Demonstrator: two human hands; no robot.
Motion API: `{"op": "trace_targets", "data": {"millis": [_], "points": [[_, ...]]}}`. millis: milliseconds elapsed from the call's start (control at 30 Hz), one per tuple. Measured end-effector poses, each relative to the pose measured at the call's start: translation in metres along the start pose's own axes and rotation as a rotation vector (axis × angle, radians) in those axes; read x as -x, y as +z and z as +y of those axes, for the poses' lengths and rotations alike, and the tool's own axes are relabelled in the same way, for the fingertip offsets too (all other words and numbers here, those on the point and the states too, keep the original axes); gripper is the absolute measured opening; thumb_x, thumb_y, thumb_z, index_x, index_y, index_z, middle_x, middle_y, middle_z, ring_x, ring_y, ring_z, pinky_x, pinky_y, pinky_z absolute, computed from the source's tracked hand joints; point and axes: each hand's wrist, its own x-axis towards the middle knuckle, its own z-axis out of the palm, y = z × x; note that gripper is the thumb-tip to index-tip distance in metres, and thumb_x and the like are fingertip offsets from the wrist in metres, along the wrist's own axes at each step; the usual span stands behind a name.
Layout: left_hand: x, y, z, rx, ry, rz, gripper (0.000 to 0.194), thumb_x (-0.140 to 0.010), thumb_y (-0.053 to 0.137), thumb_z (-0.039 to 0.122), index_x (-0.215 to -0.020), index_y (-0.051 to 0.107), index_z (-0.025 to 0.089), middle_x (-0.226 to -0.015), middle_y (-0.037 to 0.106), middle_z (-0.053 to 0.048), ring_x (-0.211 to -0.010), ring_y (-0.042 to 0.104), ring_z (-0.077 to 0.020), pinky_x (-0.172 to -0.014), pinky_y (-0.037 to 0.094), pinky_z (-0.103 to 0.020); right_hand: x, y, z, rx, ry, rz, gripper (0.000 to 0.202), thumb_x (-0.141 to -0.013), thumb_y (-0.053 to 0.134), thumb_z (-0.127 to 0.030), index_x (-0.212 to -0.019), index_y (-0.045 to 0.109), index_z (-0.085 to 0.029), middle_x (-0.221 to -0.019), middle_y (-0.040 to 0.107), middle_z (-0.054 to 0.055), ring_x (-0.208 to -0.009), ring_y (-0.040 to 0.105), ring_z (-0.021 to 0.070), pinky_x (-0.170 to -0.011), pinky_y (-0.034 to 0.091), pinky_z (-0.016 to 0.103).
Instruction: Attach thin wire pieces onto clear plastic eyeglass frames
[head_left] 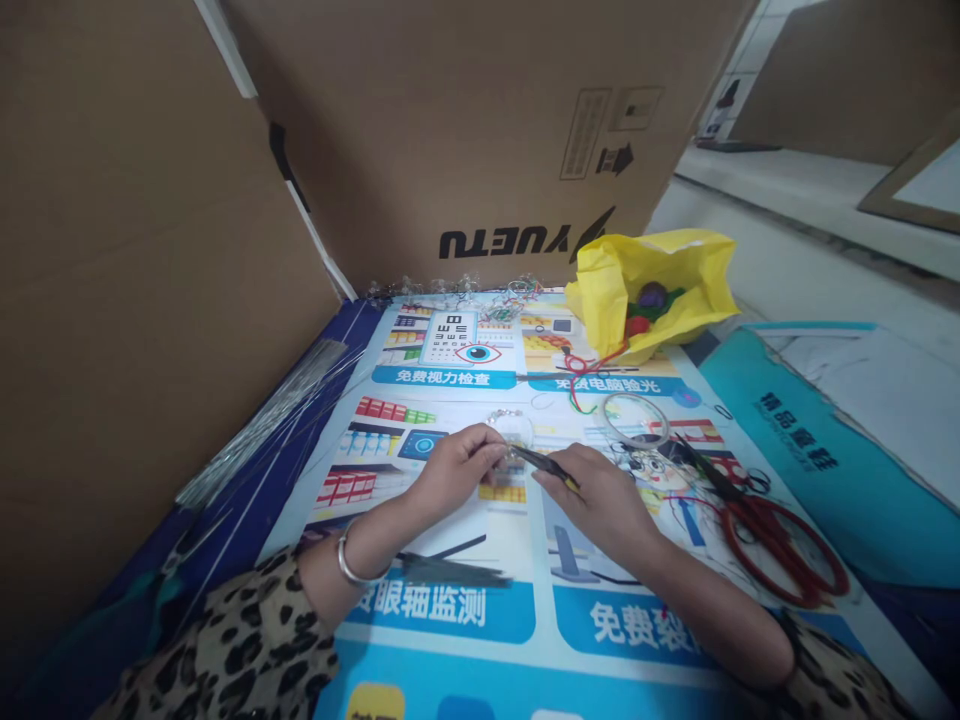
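In the middle of the printed sheet, my left hand (466,462) pinches a thin wire loop with small clear beads (511,414); the exact spot of the grip is hard to make out. My right hand (600,495) is closed around dark pliers with yellow on the handles (551,465). The tips of the pliers reach the wire right at my left fingertips. Below my left hand lies a bundle of short dark wires (457,570). A roll of clear tape (636,420) rests beyond my right hand, and red-handled scissors (780,540) lie to its right.
A yellow bag (652,290) holding red, purple and green items stands at the back right. Long thin wires (262,420) and teal-handled pliers (161,590) lie at left. Several beaded wire pieces (465,288) line the back. Cardboard walls (450,120) rise behind and left; a teal box (795,440) is right.
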Motion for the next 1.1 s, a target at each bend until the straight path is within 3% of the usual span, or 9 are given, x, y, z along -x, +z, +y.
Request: {"op": "trace_targets", "data": {"millis": [400, 800, 933, 1100], "points": [[0.005, 0.011, 0.0, 0.148, -0.113, -0.054, 0.017, -0.079, 0.053, 0.03, -0.07, 0.055, 0.016, -0.054, 0.056, 0.003, -0.047, 0.05, -0.0078, -0.051, 0.038, -0.02, 0.003, 0.001, -0.002, -0.08, -0.023, 0.003, 0.033, -0.087, 0.038, -0.045, -0.08, 0.059, -0.02, -0.075, 0.059, 0.003, -0.073, 0.054, 0.0168, -0.063, 0.039, 0.026], [0.007, 0.018, 0.0, 0.13, -0.107, -0.048, 0.018, -0.08, 0.051, 0.029, -0.068, 0.056, 0.016, -0.051, 0.055, 0.003, -0.046, 0.048, -0.0076, -0.051, 0.037, -0.019, 0.003, 0.003, -0.004, -0.031, -0.036, 0.014, 0.031, -0.087, 0.039, -0.044, -0.075, 0.056, -0.02, -0.073, 0.058, 0.003, -0.07, 0.053, 0.0164, -0.06, 0.037, 0.025], [0.005, 0.006, 0.008, 0.043, -0.076, -0.073, 0.02, -0.08, 0.05, 0.032, -0.073, 0.06, 0.017, -0.056, 0.059, 0.001, -0.051, 0.051, -0.0098, -0.051, 0.039, -0.021, 0.0, 0.001, 0.0, -0.163, 0.012, 0.049, 0.031, -0.087, 0.04, -0.044, -0.074, 0.055, -0.02, -0.071, 0.058, 0.002, -0.07, 0.053, 0.0155, -0.06, 0.038, 0.024], [-0.019, -0.031, 0.009, -0.224, 0.048, 0.137, 0.017, -0.079, 0.05, 0.032, -0.075, 0.061, 0.02, -0.059, 0.058, 0.002, -0.057, 0.054, -0.012, -0.057, 0.04, -0.023, -0.005, -0.002, 0.007, -0.254, 0.135, 0.173, 0.035, -0.085, 0.04, -0.045, -0.062, 0.046, -0.02, -0.061, 0.053, -0.001, -0.06, 0.05, 0.0138, -0.052, 0.034, 0.024]]}}
